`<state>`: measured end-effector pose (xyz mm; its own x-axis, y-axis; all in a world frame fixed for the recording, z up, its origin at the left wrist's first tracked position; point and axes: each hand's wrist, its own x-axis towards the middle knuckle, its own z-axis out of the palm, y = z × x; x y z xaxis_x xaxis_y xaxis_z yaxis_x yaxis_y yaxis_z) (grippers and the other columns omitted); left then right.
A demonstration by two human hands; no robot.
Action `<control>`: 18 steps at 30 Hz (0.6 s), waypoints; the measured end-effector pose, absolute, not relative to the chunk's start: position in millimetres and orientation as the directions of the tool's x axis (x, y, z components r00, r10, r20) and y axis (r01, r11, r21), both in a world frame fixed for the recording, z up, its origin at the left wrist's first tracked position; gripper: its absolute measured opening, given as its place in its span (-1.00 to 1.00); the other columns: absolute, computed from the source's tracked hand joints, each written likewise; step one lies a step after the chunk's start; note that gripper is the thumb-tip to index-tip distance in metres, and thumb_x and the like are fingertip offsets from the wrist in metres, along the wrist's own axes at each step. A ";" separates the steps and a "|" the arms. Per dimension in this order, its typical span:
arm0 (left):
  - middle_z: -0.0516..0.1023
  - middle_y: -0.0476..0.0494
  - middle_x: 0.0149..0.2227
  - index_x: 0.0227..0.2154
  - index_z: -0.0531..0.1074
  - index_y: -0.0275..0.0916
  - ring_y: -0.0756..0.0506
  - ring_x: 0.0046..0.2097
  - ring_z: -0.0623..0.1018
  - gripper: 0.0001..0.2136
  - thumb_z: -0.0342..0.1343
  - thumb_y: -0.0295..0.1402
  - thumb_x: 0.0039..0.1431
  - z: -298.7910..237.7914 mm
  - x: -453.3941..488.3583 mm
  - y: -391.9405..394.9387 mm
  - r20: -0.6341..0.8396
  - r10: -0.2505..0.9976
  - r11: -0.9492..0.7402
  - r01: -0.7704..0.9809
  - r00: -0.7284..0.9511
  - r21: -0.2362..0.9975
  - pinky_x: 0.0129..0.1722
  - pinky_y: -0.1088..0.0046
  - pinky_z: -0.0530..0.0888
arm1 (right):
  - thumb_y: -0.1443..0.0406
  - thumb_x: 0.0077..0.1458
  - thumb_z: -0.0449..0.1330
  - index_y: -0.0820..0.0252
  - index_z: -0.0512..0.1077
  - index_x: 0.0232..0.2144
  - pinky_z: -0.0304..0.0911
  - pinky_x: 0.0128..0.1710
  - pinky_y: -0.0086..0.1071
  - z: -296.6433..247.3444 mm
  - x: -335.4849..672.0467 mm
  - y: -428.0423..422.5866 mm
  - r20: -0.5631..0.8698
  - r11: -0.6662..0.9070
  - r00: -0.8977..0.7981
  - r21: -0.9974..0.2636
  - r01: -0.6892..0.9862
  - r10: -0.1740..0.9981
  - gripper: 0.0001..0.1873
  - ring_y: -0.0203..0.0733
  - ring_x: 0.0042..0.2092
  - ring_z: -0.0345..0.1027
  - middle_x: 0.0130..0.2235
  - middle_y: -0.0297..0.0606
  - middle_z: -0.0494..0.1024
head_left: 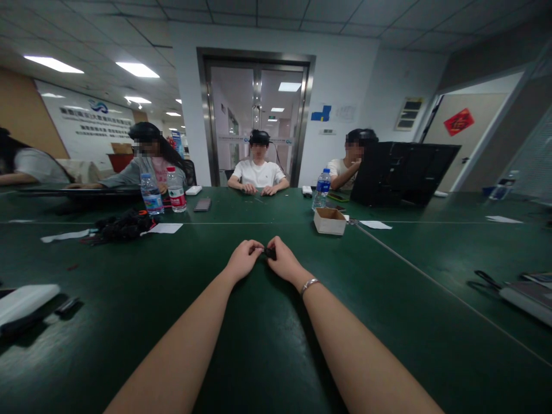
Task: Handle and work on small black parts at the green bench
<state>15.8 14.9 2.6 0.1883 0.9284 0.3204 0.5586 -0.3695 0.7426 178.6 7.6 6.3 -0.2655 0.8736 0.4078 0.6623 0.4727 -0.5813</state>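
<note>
Both my arms reach forward over a dark green table (267, 345). My left hand (244, 259) and my right hand (282, 260) meet at the middle of the table, fingers curled. Between their fingertips they pinch a small black object (269, 252), too small to name. A silver bracelet (309, 284) sits on my right wrist.
A small cardboard box (330, 221) stands beyond my hands to the right. Water bottles (151, 194) and a black pile (123, 226) lie at the left. Three people sit across the table; another person is at the far left. A black case (401, 172) stands at the right.
</note>
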 end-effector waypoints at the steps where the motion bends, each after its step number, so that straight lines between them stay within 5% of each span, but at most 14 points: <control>1: 0.43 -0.14 -0.18 -0.26 0.46 -0.20 -0.07 -0.15 0.46 -0.80 -0.02 -0.31 0.14 3.3 15.5 14.9 0.319 0.931 -0.362 0.546 0.176 0.755 -0.05 0.36 0.38 | 0.48 -0.14 0.10 0.16 0.21 -0.30 0.18 -0.21 -0.34 6.6 178.6 7.5 0.426 0.495 -0.276 -0.585 0.643 0.861 -0.71 -0.25 -0.23 0.24 -0.28 -0.30 0.36; 18: 0.54 -0.11 -0.28 -0.28 0.46 -0.22 -0.07 -0.24 0.49 -0.76 -0.01 -0.20 0.12 0.3 14.1 18.9 0.303 0.945 -0.323 0.474 0.121 0.819 -0.21 0.43 0.40 | 0.52 -0.13 0.13 0.18 0.38 -0.28 0.20 -0.19 -0.35 10.5 177.5 7.3 0.489 0.537 -0.253 -0.622 0.570 0.835 -0.69 -0.28 -0.26 0.27 -0.28 -0.30 0.41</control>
